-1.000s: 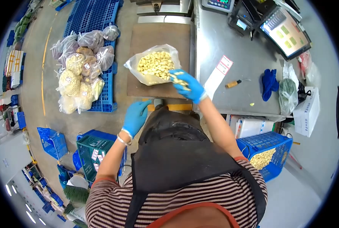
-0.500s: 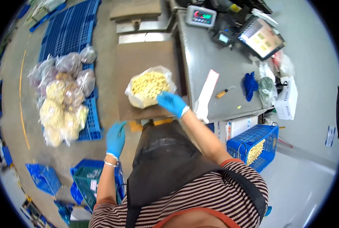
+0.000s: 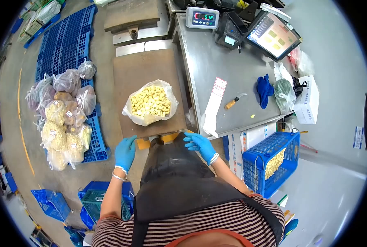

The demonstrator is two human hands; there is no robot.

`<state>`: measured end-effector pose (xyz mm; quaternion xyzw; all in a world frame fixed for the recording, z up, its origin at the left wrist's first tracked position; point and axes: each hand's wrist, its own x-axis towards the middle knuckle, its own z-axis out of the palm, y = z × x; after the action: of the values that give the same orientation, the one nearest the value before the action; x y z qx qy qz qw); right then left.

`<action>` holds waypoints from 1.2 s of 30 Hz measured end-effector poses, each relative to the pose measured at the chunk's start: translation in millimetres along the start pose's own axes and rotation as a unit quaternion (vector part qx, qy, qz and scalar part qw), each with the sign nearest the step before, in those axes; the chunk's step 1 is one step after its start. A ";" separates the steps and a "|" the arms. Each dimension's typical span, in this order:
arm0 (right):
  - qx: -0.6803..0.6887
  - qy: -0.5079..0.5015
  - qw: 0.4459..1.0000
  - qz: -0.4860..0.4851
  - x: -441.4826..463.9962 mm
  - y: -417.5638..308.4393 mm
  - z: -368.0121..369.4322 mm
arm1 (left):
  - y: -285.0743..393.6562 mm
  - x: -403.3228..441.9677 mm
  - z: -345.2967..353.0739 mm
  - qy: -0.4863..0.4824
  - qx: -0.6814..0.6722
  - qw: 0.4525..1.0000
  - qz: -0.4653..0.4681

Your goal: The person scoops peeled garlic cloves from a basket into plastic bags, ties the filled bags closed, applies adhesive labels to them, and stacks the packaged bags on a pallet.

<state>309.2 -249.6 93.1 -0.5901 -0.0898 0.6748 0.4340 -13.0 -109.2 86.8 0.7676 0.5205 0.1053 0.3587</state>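
Note:
An open clear plastic bag (image 3: 173, 108) full of pale yellow pieces (image 3: 150, 101), perhaps peeled chestnuts or beans, sits on the brown platform of a floor scale (image 3: 146, 66). In a blue glove, my right hand (image 3: 200, 147) hovers just below and right of the bag, touching nothing, its fingers apart. My left hand (image 3: 126, 153), gloved too, hangs at the platform's lower left with fingers stretched and holds nothing. On the steel table (image 3: 200, 61), the scale display (image 3: 202, 18) appears to read 5.12.
The table carries a touchscreen (image 3: 273, 35), a label strip (image 3: 214, 105), a curved knife (image 3: 233, 102) and a blue cloth (image 3: 264, 91). Filled bags (image 3: 64, 119) lie on a blue pallet (image 3: 64, 51) at left. A blue basket (image 3: 290, 152) of pale pieces stands at right.
My right hand has drawn back from the bag's edge toward my body. My left hand stays low at the left. The display reading has changed, and the view has shifted slightly.

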 end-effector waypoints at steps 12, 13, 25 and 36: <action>-0.231 0.039 0.943 -0.237 107.8 -89.1 -8.9 | 15.6 50.4 11.9 0.331 -0.049 0.922 -0.196; -0.248 0.048 0.937 -0.243 120.4 -92.9 -0.7 | 13.3 57.4 17.3 0.330 -0.037 0.923 -0.192; -0.233 -0.217 0.935 -0.159 148.3 -135.3 87.3 | 15.7 90.1 15.0 0.072 -0.720 0.668 -0.171; -0.166 -0.315 0.928 0.106 204.6 -47.9 59.6 | 17.4 90.0 69.2 -0.038 -0.688 0.721 -0.075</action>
<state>295.0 -55.7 -6.4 -0.4164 -0.2697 0.8436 0.2053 75.8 -64.4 29.3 0.2718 0.3468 0.3774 0.8145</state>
